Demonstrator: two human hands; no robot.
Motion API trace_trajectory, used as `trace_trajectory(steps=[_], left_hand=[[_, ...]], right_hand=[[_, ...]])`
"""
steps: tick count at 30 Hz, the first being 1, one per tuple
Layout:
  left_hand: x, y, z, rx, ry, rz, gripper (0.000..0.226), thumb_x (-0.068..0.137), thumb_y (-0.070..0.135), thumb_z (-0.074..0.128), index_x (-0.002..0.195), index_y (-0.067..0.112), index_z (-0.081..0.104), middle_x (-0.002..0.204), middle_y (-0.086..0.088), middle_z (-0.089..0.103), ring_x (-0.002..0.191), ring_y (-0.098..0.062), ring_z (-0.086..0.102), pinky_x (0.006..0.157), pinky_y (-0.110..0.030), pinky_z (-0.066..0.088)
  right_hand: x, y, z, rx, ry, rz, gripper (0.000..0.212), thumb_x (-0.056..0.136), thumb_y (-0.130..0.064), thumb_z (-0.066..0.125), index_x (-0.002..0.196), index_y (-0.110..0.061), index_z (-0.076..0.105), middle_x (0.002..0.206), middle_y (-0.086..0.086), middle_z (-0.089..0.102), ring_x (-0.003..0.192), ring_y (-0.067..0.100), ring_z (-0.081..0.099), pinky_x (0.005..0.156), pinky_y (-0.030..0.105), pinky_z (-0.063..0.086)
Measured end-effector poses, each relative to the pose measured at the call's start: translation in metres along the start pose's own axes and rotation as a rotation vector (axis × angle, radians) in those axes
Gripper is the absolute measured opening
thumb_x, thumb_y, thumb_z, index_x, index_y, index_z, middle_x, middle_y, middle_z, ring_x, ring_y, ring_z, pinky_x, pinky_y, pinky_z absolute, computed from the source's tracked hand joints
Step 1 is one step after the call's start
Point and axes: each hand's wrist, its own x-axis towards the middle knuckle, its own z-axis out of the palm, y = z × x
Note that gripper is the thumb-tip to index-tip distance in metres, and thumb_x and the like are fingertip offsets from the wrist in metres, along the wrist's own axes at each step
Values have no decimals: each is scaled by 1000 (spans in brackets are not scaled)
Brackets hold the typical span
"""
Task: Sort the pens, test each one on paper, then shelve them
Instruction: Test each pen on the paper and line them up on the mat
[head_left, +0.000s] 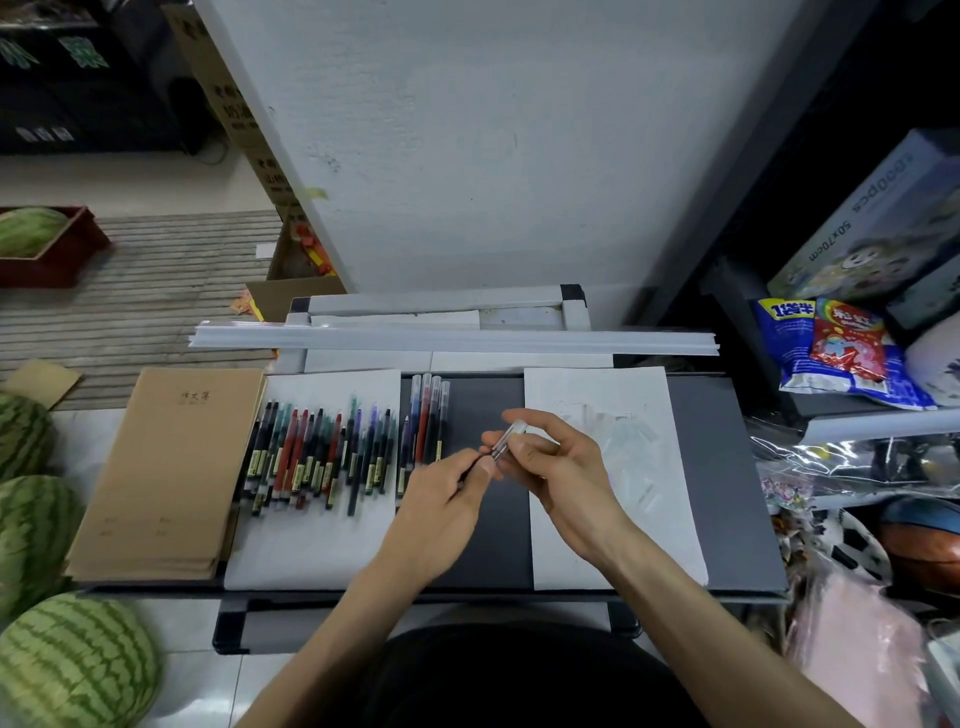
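I hold one pen (501, 446) over the dark tray (483, 519), left hand (441, 499) pinching its barrel, right hand (550, 462) pinching its clear cap, probably pulling it off to test. Four pens (428, 415) lie sorted just beside; the mixed row (317, 452) on the left sheet (306, 545) awaits. The right sheet (613, 519) bears faint marks. The brown notebook's (166, 467) characters are too small to read; a box (872, 218) reads "50x70cm".

Both bare forearms reach forward and converge. Left hand (447, 480) pinches with thumb and fingers curled; right hand (553, 457), fingers bent, grips opposite, fingertips nearly touching.
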Motion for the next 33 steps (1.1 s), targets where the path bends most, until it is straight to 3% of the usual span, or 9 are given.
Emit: trace_trajectory(steps=[6, 10, 14, 20, 23, 25, 28, 30, 33], left_hand=[[5, 1, 10, -120, -17, -87, 34, 111, 24, 47, 86, 23, 69, 62, 7, 51, 53, -12, 41, 55, -32, 35], [8, 15, 16, -376, -40, -213, 36, 112, 18, 44, 88, 9, 69, 59, -4, 44, 39, -8, 30, 41, -16, 28], [9, 21, 14, -645, -128, -367, 33, 112, 23, 46, 98, 1, 66, 62, -2, 43, 46, -10, 24, 40, -21, 18], [11, 19, 13, -862, -205, -439, 31, 110, 25, 50, 98, 2, 66, 66, -3, 45, 45, -9, 26, 37, -20, 21], [16, 14, 14, -624, -195, -367, 36, 111, 28, 49, 95, 1, 65, 70, -9, 54, 47, -17, 35, 44, -28, 26], [21, 10, 13, -305, -167, -298, 39, 111, 31, 47, 93, 3, 68, 72, -8, 66, 53, -20, 54, 52, -37, 42], [26, 3, 14, 80, -170, -169, 34, 109, 27, 50, 90, 9, 72, 68, 4, 64, 60, -11, 56, 66, -31, 48], [27, -1, 14, 184, -196, -125, 28, 105, 23, 57, 85, 9, 68, 64, 4, 56, 58, -11, 49, 64, -32, 43], [30, -7, 12, 241, -205, -119, 18, 101, 22, 65, 86, 13, 71, 75, 1, 68, 70, -14, 62, 73, -34, 51]], right_hand=[[2, 9, 3, -72, 66, -54, 31, 104, 1, 55, 126, -13, 70, 106, 18, 78, 103, 29, 74, 93, 35, 59], [5, 6, 0, -58, 78, -59, 31, 103, 1, 56, 125, -14, 71, 104, 20, 78, 107, 33, 74, 92, 36, 60], [11, 4, -6, -73, 58, -56, 32, 103, 1, 55, 127, -14, 71, 104, 20, 78, 102, 35, 72, 95, 38, 58], [16, 5, -11, -97, 7, -42, 31, 104, -1, 55, 127, -15, 71, 106, 20, 77, 98, 37, 68, 91, 35, 58], [18, 3, -15, -139, -2, -33, 32, 105, -3, 55, 128, -18, 70, 108, 16, 78, 105, 30, 74, 95, 36, 58], [19, 5, -17, -190, -7, -25, 33, 105, -2, 55, 130, -19, 69, 108, 12, 79, 106, 29, 75, 96, 35, 59], [19, 13, -22, -262, -1, -9, 33, 104, -4, 57, 132, -19, 68, 106, 9, 80, 105, 25, 75, 94, 33, 60], [21, 18, -25, -331, 12, -17, 32, 104, -8, 60, 132, -21, 68, 103, 5, 80, 104, 21, 75, 96, 34, 59], [24, 26, -31, -470, 82, -21, 28, 104, -16, 61, 131, -23, 67, 97, -2, 81, 96, 13, 75, 95, 36, 60]])
